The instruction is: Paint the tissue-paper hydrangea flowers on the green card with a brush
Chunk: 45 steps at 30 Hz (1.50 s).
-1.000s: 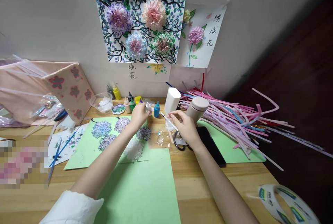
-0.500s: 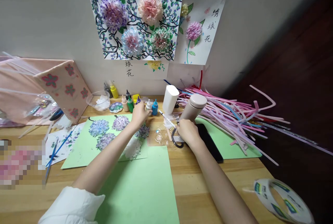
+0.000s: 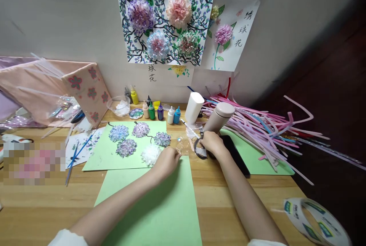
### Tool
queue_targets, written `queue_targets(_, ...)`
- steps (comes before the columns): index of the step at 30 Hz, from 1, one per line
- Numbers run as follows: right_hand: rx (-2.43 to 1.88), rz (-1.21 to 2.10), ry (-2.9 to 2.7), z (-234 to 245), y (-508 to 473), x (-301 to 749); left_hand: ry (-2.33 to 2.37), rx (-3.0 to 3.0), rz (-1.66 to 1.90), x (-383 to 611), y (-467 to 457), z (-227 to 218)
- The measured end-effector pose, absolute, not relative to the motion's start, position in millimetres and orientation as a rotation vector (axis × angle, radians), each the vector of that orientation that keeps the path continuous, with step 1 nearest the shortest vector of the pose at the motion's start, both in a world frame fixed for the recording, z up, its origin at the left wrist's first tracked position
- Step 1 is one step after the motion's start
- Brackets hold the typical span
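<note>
My left hand [image 3: 167, 160] rests curled at the top edge of a blank green sheet [image 3: 154, 204], just right of a white paper flower [image 3: 150, 154]; its fingers are tucked under and hide what they hold, if anything. My right hand [image 3: 211, 143] is closed on the black handles of scissors [image 3: 198, 150], beside a clear plastic piece [image 3: 183, 147]. A second green sheet [image 3: 97, 160] behind bears several purple and blue paper flowers. A row of small paint bottles [image 3: 160, 112] stands beyond it.
A white container [image 3: 194, 107] and a beige flask [image 3: 219, 118] stand behind my right hand, with a black phone [image 3: 236, 156] beside it. Pink and purple strips [image 3: 263, 126] pile at the right. A tape roll [image 3: 314, 219] lies near the front right. Flower pictures [image 3: 166, 25] hang on the wall.
My left hand has pulled back from the paint bottles to the blank green sheet's top edge. My right hand has dropped from the brush area onto the scissors.
</note>
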State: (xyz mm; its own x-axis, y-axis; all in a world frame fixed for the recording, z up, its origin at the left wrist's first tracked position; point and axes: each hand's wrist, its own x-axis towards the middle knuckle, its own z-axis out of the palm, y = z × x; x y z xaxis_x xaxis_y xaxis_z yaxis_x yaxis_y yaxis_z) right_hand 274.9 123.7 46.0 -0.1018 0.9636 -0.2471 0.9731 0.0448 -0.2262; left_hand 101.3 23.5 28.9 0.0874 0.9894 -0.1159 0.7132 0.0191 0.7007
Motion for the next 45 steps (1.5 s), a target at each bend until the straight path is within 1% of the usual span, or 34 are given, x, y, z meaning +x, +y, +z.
queue_targets(4, 2.034, -0.551, 2.238, 54, 124, 277, 1.599, 1.568, 0.679, 102, 25, 24)
queue_targets(10, 1.912, -0.696, 2.442, 87, 116, 298, 1.366, 1.229, 0.866, 101, 11, 27)
queue_targets(14, 1.954, -1.061, 2.653, 99, 95, 290, 1.207, 1.108, 1.011, 93, -11, 45)
queue_targets(17, 1.941, -1.246, 2.676, 97, 71, 255, 0.994, 0.981, 1.151, 72, -33, 57)
queue_targets(20, 1.858, -1.547, 2.594, 89, 49, 208, 0.852, 0.904, 1.273, 35, -54, 63)
queue_targets(22, 1.830, -1.659, 2.557, 85, 38, 175, 0.814, 0.889, 1.318, 6, -68, 62)
queue_targets(24, 1.809, -1.672, 2.572, 82, 31, 142, 0.781, 0.877, 1.357, -23, -79, 60)
queue_targets(28, 1.765, -1.677, 2.637, 80, 19, 82, 0.801, 0.851, 1.461, -74, -91, 51)
queue_targets(35, 1.480, -1.887, 2.689, 64, -4, 9, 0.907, 0.760, 1.606, -148, -101, 38)
queue_targets(37, 1.394, -2.007, 2.698, 59, -8, -3, 0.944, 0.757, 1.642, -163, -104, 35)
queue_targets(40, 1.297, -2.276, 2.650, 56, -12, -13, 0.999, 0.738, 1.693, -176, -106, 32)
queue_targets(42, 1.239, -2.432, 2.535, 58, -15, -16, 1.026, 0.702, 1.720, -180, -107, 33)
queue_targets(45, 1.163, -2.583, 2.360, 63, -20, -16, 1.043, 0.652, 1.728, -181, -109, 38)
